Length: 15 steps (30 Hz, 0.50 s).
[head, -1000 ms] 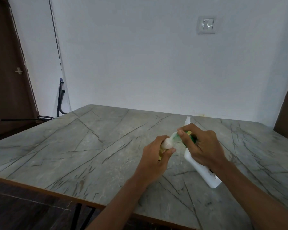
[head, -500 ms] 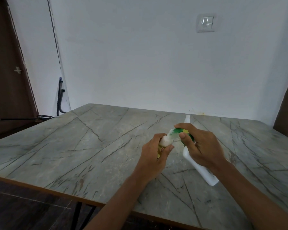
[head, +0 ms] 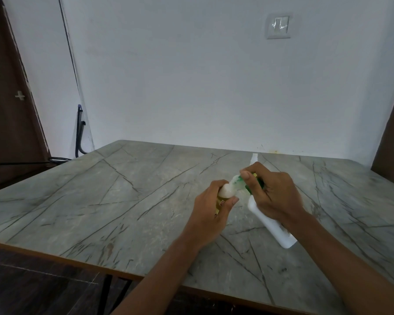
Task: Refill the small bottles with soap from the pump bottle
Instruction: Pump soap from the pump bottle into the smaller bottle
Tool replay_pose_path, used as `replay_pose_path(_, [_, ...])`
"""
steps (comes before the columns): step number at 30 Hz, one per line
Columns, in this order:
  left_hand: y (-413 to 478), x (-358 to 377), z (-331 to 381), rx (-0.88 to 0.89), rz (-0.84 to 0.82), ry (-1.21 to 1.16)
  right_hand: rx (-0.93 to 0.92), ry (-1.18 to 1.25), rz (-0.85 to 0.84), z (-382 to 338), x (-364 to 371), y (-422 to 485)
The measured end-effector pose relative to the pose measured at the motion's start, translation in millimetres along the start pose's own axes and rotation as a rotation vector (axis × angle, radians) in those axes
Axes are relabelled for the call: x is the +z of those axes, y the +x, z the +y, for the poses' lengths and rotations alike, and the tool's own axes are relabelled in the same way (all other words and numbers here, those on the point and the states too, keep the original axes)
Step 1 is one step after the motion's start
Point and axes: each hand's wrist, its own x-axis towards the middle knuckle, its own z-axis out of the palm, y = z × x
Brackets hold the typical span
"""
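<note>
Grey veined marble table (head: 100, 201), white wall (head: 191, 76), switch plate (head: 280, 26), left fingers (head: 215, 185) grasping small bottle (head: 225, 192), right fingers (head: 248, 176) grasping pump bottle (head: 271, 226).

Over a grey, veined table (head: 100, 201), the left hand (head: 210, 208) grips a small bottle (head: 225, 190) with a white top. The right hand (head: 275, 196) holds a white pump bottle (head: 271, 226) tilted, with its green pump head (head: 239, 180) meeting the small bottle's top. A slim white object (head: 254, 158) shows just behind the right hand.

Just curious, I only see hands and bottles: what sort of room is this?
Probably a plain room in a home or small office: a marble-patterned table before a bare white wall, a wall switch, and a dark wooden door at left.
</note>
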Motion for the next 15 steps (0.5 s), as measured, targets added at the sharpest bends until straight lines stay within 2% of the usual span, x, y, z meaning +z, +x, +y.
replay_pose_path(15, [1.1,-1.4,-0.2,-0.016,0.049,-0.009,0.003,0.007,-0.042,1.6,2.2,-0.9])
